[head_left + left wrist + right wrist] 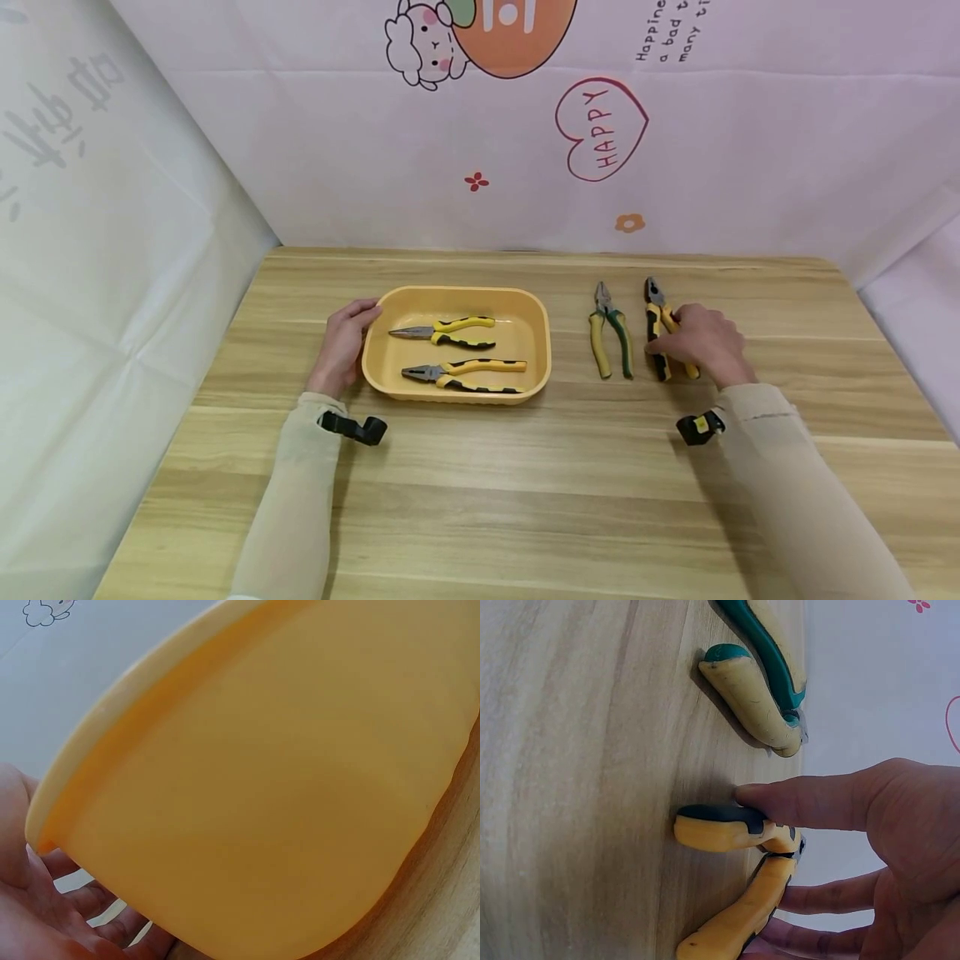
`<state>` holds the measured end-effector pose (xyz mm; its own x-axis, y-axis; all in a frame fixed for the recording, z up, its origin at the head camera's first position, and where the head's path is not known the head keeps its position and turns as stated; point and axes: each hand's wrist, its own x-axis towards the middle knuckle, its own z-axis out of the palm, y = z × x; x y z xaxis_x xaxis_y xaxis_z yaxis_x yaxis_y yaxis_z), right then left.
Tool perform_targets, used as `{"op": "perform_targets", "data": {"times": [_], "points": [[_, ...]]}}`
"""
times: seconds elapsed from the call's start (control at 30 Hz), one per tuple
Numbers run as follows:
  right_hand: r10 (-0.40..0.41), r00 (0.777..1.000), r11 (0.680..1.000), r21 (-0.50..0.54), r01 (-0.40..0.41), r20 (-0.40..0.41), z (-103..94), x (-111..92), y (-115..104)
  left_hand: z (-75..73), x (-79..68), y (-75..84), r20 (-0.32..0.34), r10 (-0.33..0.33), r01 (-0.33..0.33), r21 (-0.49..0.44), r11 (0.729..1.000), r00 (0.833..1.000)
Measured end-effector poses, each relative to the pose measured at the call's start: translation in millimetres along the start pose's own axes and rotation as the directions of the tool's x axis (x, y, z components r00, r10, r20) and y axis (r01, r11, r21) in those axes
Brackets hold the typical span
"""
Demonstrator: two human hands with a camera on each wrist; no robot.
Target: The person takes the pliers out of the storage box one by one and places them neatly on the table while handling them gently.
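In the head view, a yellow plastic tray (pixel 457 293) holds long-nose pliers (pixel 450 332) above combination pliers (pixel 465 375), both with yellow-and-black handles. My left hand (pixel 343 346) holds the tray's left end, fingers along the outer wall (pixel 247 787) below the rim in the left wrist view. Farther right, my right hand (pixel 703 342) grips another pair of yellow-and-black pliers (pixel 657 321) lying on the table. In the right wrist view, its thumb (pixel 802 801) touches one handle and its fingers (pixel 829 894) are at the other. Pliers with green-and-cream handles (pixel 611 337) lie just left of them.
The wood-grain table (pixel 525 492) ends at a white printed cloth (pixel 337 167) hanging along the back. Another white cloth (pixel 112 292) hangs at the left. Dark wrist cameras (pixel 352 427) sit on both sleeves.
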<state>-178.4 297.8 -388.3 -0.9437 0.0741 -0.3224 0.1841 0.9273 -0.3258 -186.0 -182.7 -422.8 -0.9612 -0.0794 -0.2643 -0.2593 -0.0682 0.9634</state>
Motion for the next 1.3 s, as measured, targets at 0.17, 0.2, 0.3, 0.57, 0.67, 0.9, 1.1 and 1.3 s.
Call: {"op": "perform_targets", "data": {"times": [0.17,0.2,0.3,0.57,0.67,0.9,1.1,1.3], "points": [[0.001,1.000,1.000,-0.012,-0.001,0.007,-0.4,0,-2,-0.5,-0.4,-0.3,-0.003,-0.003,0.003,0.018,1.000,1.000],[0.001,1.000,1.000,-0.015,-0.001,0.010,-0.3,0,-2,-0.5,-0.6,-0.3,-0.004,-0.003,0.003,0.022,1.000,1.000],[0.004,1.000,1.000,-0.023,-0.004,0.014,-0.1,0,-3,-0.6,-1.0,-0.1,-0.005,-0.001,0.001,0.024,1.000,1.000],[0.025,0.999,0.999,-0.048,-0.024,0.020,1.5,-2,-5,-0.4,-1.3,-0.2,-0.015,0.009,-0.009,0.012,1.000,1.000],[0.025,1.000,0.998,-0.058,-0.024,0.012,3.2,-2,-5,0.1,-1.1,-0.4,-0.017,0.012,-0.012,0.010,1.000,1.000],[0.005,1.000,0.998,-0.068,-0.005,-0.008,4.3,-4,-5,0.1,0.0,-1.5,-0.015,0.019,-0.019,0.011,1.000,1.000],[-0.001,1.000,0.998,-0.067,-0.001,-0.030,2.7,-6,-6,-0.4,0.7,-2.1,-0.006,0.017,-0.017,0.007,1.000,1.000],[-0.031,0.998,0.997,-0.071,0.026,-0.063,-1.7,-11,-8,-1.1,1.3,-3.1,-0.005,0.010,-0.010,0.005,1.000,1.000]]}}
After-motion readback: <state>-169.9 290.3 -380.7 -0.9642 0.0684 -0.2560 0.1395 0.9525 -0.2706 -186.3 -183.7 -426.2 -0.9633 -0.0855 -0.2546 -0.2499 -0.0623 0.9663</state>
